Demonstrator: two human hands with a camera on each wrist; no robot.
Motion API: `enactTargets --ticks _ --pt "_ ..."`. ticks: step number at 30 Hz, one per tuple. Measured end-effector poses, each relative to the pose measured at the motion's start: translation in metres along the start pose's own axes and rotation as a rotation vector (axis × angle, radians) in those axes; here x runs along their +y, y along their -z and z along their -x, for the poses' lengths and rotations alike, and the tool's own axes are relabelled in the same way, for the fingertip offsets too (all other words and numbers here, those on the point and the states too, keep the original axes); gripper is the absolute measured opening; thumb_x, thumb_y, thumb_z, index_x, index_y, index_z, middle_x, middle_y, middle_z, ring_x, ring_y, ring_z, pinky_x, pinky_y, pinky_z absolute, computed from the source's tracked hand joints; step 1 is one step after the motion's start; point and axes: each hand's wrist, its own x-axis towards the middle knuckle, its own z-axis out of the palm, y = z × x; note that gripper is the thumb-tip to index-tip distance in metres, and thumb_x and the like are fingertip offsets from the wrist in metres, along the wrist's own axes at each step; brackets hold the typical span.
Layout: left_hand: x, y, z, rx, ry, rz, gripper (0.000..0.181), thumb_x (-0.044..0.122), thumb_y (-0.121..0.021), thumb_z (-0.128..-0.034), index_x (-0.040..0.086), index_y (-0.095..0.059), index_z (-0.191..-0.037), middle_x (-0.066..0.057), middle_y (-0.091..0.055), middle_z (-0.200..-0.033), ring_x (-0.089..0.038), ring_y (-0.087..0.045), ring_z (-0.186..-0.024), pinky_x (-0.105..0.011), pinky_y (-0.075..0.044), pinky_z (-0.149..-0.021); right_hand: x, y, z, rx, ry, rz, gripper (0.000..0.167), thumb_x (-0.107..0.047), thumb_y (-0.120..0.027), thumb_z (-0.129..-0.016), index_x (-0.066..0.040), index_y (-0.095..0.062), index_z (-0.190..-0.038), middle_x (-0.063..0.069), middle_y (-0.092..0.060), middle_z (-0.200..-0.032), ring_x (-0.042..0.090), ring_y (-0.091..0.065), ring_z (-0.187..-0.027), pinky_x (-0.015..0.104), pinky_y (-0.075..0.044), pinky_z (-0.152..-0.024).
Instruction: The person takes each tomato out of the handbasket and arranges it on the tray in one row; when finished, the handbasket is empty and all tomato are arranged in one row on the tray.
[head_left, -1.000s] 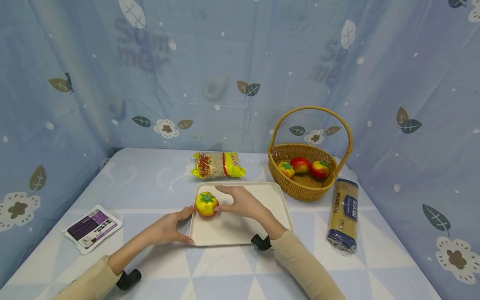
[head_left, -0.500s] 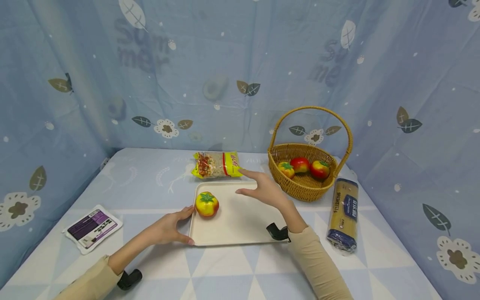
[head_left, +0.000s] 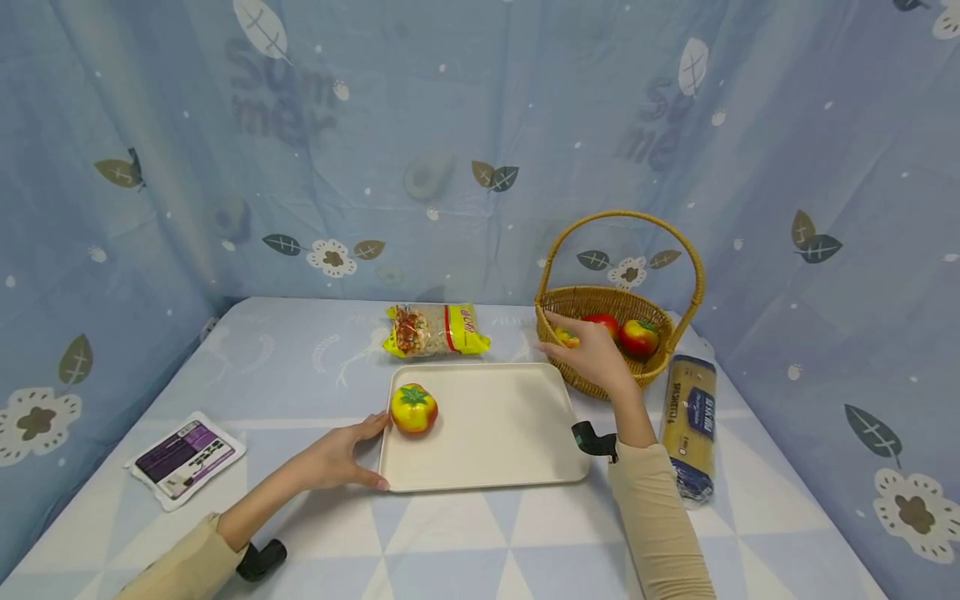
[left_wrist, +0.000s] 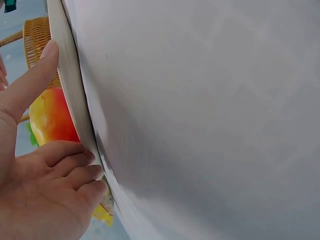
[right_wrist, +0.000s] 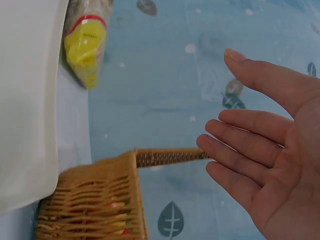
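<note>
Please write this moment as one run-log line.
left hand: touching rim of cream tray | right hand: at wicker basket, holding nothing | on tray: one yellow-red persimmon-like fruit | in basket: three fruits

The basket (right_wrist: 100, 192) looks rough woven wicker, the tray (head_left: 491, 437) smooth and matt, the fruit (head_left: 414, 410) glossy.

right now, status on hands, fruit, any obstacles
Left fingers at tray edge. Right fingers empty, near basket. One fruit on tray. Possible obstacle: basket handle.
</note>
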Motion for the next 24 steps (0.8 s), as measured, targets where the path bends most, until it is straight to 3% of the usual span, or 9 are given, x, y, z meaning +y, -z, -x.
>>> enactTargets --ticks 2,5,7,8,11,13,15,19,24 --pt "0.0 0.0 0.0 -0.001 0.001 0.0 0.106 0.039 -0.088 -0.0647 -0.006 -0.035 -0.145 -0.025 -0.028 -0.151 -0.045 -0.027 -0.138 -0.057 -0.025 -0.11 0.006 0.001 -0.001 0.011 -0.019 0.006 0.063 -0.036 -0.072 -0.087 -0.009 -0.051 -0.14 0.005 -0.046 -0.051 0.012 -0.018 -0.04 0.035 -0.041 -0.055" --pt "0.001 0.0 0.0 0.003 0.005 -0.001 0.106 0.039 -0.088 -0.0644 -0.006 -0.035 -0.145 -0.025 -0.028 -0.151 -0.045 -0.027 -0.138 -0.057 -0.024 -0.11 0.016 0.001 -0.002 0.034 -0.03 0.018 0.063 -0.033 -0.073 -0.086 -0.006 -0.052 -0.139 0.017 -0.067 -0.081 0.022 -0.046 -0.049 0.042 -0.052 -0.071" --pt "0.001 0.0 0.0 0.003 -0.003 -0.005 0.106 0.039 -0.088 -0.0645 -0.007 -0.035 -0.145 -0.026 -0.029 -0.15 -0.046 -0.027 -0.137 -0.058 -0.025 -0.11 0.022 0.0 -0.002 0.046 -0.037 0.029 0.062 -0.031 -0.074 -0.086 -0.005 -0.053 -0.138 0.021 -0.067 -0.11 0.032 -0.06 -0.071 0.048 -0.052 -0.086" --pt "0.0 0.0 0.0 0.005 -0.001 -0.005 0.106 0.039 -0.088 -0.0644 -0.006 -0.035 -0.145 -0.026 -0.029 -0.15 -0.045 -0.027 -0.137 -0.058 -0.025 -0.11 0.026 0.0 -0.002 0.048 -0.042 0.032 0.062 -0.03 -0.074 -0.086 -0.004 -0.053 -0.138 0.021 -0.066 -0.113 0.036 -0.06 -0.077 0.048 -0.051 -0.088" --pt "0.0 -0.001 0.0 0.003 0.007 -0.002 0.107 0.04 -0.088 -0.0642 -0.006 -0.035 -0.145 -0.024 -0.029 -0.151 -0.044 -0.027 -0.138 -0.057 -0.025 -0.11 0.035 0.0 -0.003 0.045 -0.061 0.05 0.063 -0.03 -0.074 -0.086 -0.005 -0.052 -0.139 0.018 -0.067 -0.086 0.034 -0.056 -0.065 0.043 -0.053 -0.071" --pt "0.0 -0.001 0.0 0.001 0.011 0.0 0.107 0.04 -0.088 -0.064 -0.005 -0.035 -0.145 -0.024 -0.028 -0.151 -0.044 -0.027 -0.138 -0.057 -0.024 -0.11 0.04 0.001 -0.004 0.042 -0.078 0.064 0.063 -0.03 -0.074 -0.086 -0.005 -0.052 -0.139 0.013 -0.055 -0.064 0.027 -0.043 -0.048 0.037 -0.046 -0.055" --pt "0.001 -0.001 0.0 0.0 0.013 0.002 0.107 0.04 -0.088 -0.0639 -0.005 -0.035 -0.145 -0.024 -0.028 -0.151 -0.044 -0.027 -0.138 -0.057 -0.024 -0.111 0.044 0.003 -0.005 0.031 -0.097 0.079 0.064 -0.03 -0.074 -0.086 -0.005 -0.05 -0.14 0.011 -0.047 -0.058 0.02 -0.029 -0.04 0.033 -0.037 -0.046" --pt "0.002 0.0 0.001 0.002 0.012 0.002 0.107 0.04 -0.088 -0.0639 -0.005 -0.035 -0.145 -0.025 -0.029 -0.15 -0.045 -0.027 -0.137 -0.058 -0.024 -0.11 0.054 0.009 -0.012 -0.005 -0.125 0.087 0.063 -0.029 -0.071 -0.089 -0.003 -0.048 -0.141 0.021 -0.064 -0.085 0.014 -0.025 -0.038 0.029 -0.035 -0.043" --pt "0.0 -0.001 0.0 0.003 0.016 0.002 0.107 0.04 -0.088 -0.064 -0.005 -0.035 -0.145 -0.024 -0.029 -0.151 -0.044 -0.027 -0.138 -0.056 -0.024 -0.111 0.071 0.014 -0.023 -0.077 -0.185 0.09 0.065 -0.031 -0.07 -0.089 -0.003 -0.046 -0.143 0.027 -0.062 -0.116 0.014 -0.026 -0.04 0.031 -0.037 -0.049"
